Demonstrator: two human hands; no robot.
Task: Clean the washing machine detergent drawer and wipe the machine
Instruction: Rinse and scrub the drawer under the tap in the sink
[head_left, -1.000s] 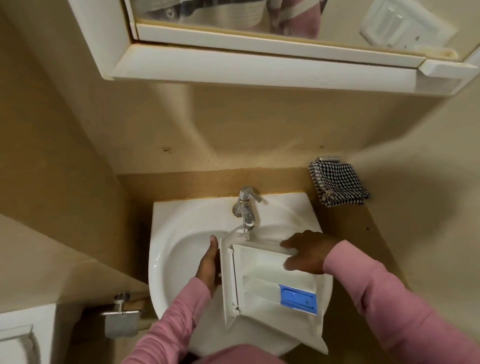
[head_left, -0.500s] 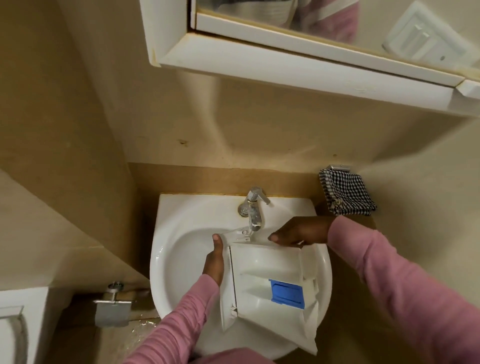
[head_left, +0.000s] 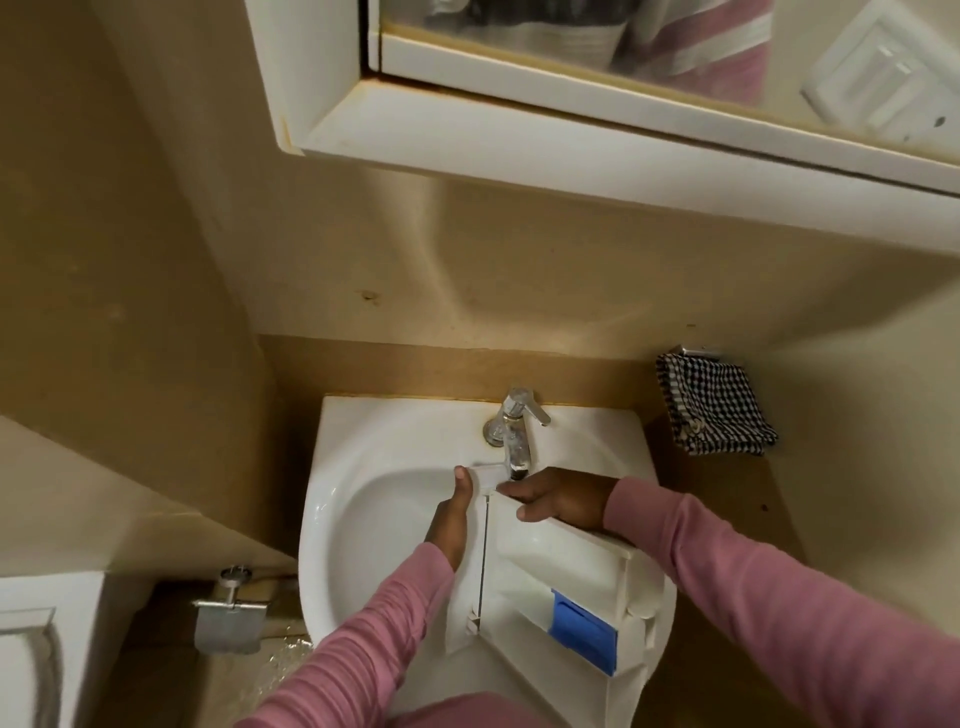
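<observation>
The white detergent drawer (head_left: 561, 566) is over the white sink (head_left: 332, 467), held up at a tilt. Its far end is just under the tap (head_left: 514, 431). It has a blue part (head_left: 582, 631) near the close end.

The left hand (head_left: 452, 519) holds the left side of the drawer. The thumb points up along the edge, and the other fingers are hidden behind the drawer. The right hand (head_left: 561, 501) holds the far end of the drawer, with its fingers bent over the top edge. Both arms have pink sleeves (head_left: 363, 649).

The tap is shiny and sits at the back of the sink. A black and white checked cloth (head_left: 714, 402) hangs on the wall to the right, well apart from the sink. A white cabinet with a mirror (head_left: 519, 140) is on the wall above. Down low on the left is a metal paper holder (head_left: 228, 623).
</observation>
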